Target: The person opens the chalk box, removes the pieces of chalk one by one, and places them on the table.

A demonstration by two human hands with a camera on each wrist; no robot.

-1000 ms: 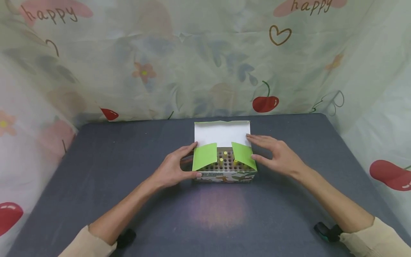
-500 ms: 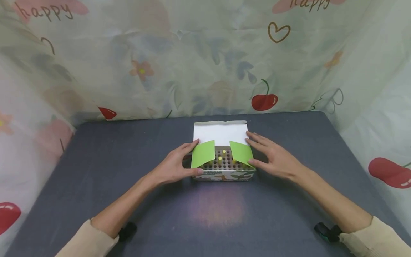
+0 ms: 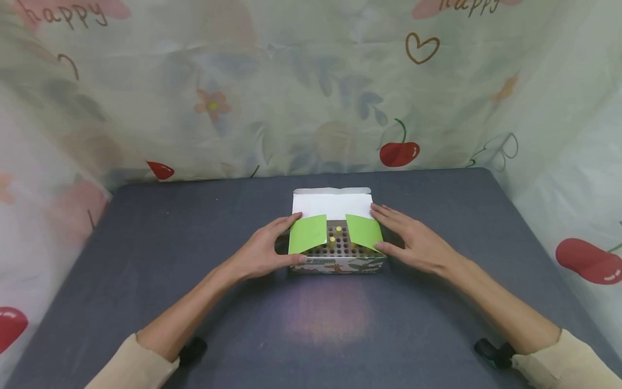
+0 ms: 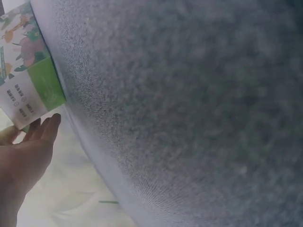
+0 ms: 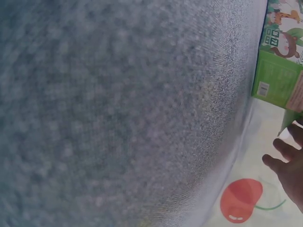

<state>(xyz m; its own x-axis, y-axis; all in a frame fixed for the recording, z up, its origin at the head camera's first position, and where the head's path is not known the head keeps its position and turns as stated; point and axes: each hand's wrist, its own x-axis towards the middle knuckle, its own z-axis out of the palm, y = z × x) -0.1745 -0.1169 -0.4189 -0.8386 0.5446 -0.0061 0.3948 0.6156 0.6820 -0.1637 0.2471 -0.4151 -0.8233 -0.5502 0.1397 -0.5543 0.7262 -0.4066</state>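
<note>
On the dark table (image 3: 427, 329), a green-flapped box (image 3: 342, 266) stands between the left hand (image 3: 259, 253), which grips its left side, thumb in front, and the right hand (image 3: 413, 240), whose extended fingers touch the white lid (image 3: 332, 205) and right flap (image 3: 363, 231). Yellow-topped pegs (image 3: 338, 230) stand inside.

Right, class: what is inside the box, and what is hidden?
Inside the box, a grid of round holes shows between two green flaps, with a few yellow-topped pieces in it. The flaps cover parts of both sides; what lies there cannot be seen.
</note>
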